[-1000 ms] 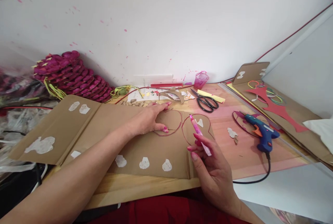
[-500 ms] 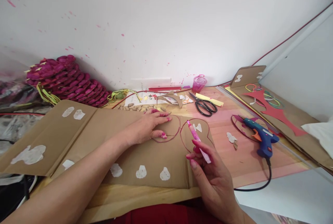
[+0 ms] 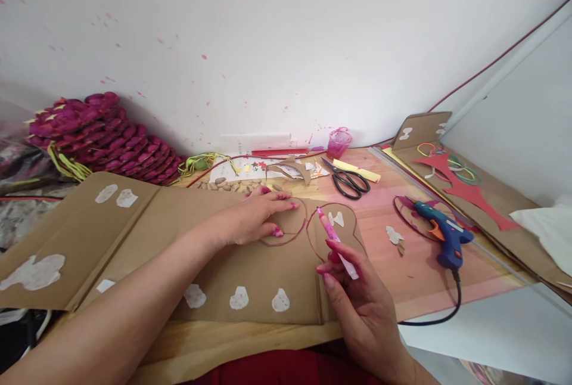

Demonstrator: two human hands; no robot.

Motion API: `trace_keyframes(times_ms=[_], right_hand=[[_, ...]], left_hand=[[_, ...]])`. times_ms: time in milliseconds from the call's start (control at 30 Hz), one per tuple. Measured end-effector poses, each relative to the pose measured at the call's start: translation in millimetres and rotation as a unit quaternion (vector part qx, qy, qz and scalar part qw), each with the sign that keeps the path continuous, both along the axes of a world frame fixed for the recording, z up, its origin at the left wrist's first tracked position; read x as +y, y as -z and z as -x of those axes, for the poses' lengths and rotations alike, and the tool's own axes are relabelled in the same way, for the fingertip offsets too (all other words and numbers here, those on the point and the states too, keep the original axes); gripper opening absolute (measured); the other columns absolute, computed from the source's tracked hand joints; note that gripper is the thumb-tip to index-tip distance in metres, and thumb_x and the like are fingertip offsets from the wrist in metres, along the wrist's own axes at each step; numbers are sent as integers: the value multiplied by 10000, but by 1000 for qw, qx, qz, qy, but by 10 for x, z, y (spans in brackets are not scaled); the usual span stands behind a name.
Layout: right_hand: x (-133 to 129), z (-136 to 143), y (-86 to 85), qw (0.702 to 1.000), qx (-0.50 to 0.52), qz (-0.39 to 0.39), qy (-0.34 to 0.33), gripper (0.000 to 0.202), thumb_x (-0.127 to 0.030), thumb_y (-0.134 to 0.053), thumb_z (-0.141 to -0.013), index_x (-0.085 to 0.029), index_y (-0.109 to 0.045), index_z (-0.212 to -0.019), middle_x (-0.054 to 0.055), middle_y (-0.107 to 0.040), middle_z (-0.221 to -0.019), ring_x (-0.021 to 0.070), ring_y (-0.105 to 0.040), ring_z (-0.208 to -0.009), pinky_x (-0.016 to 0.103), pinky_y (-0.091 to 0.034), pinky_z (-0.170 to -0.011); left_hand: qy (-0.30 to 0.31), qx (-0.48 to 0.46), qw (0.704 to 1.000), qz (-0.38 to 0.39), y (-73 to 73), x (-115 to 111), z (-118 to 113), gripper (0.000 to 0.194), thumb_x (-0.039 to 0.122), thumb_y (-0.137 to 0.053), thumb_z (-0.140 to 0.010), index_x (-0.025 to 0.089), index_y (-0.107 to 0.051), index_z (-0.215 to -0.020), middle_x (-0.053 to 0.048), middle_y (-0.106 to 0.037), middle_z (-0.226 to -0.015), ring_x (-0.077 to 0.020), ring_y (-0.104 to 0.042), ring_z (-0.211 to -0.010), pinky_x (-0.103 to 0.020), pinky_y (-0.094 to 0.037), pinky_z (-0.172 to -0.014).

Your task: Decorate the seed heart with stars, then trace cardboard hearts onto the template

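Observation:
A wide sheet of folded brown cardboard (image 3: 223,281) lies in front of me, with white torn-paper patches stuck on it. Two dark pink outlines are drawn on its right part: a rounded one under my left fingers and a heart-like outline (image 3: 356,218) beside it. My left hand (image 3: 257,218) rests flat on the cardboard, fingers spread and holding nothing. Between the thumb and fingers of my right hand (image 3: 357,295) is a slim pink-and-white pen (image 3: 330,230), tilted, its dark tip at the heart-like outline's upper left edge. Whether the tip touches the cardboard I cannot tell.
Black-handled scissors (image 3: 350,182) and a pink-stained plastic cup (image 3: 338,143) stand beyond the cardboard. To the right lies a blue glue gun (image 3: 447,233) with its cable, near red paper scraps (image 3: 473,194). A magenta scaly craft piece (image 3: 102,140) leans at the back left.
The view has shifted slightly, so the scene sits a little further left. Both hands and the pen keep nearly the same place on the cardboard.

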State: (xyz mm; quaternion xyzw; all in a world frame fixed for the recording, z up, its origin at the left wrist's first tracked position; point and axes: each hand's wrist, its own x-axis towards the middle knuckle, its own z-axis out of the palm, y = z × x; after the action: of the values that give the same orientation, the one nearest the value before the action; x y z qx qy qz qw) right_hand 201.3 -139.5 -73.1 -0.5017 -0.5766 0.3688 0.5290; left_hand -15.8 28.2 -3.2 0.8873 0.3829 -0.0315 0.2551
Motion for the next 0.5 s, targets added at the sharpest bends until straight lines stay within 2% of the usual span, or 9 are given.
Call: trace_keyframes(times_ms=[167, 500], right_hand=[[12, 17, -9, 1000, 1, -9, 15, 441, -272, -598, -994, -275, -535, -1430, 106, -646, -1124, 226, -660, -996, 403, -570, -921], [38, 63, -39, 999, 21, -22, 38, 434, -319, -641, -968, -269, -587, -1396, 104, -640, -1101, 222, -647, -979, 398, -577, -900]], left_hand=[[25, 33, 999, 8, -74, 80, -98, 713, 263, -676, -853, 364, -466, -1527, -9, -398, -1626, -364, -377, -1350, -538, -284, -1168], [46, 48, 998, 6, -123, 123, -113, 716, 328, -672, -850, 349, -453, -1531, -7, -420, -1603, -346, -370, -1339, -526, -289, -1164]])
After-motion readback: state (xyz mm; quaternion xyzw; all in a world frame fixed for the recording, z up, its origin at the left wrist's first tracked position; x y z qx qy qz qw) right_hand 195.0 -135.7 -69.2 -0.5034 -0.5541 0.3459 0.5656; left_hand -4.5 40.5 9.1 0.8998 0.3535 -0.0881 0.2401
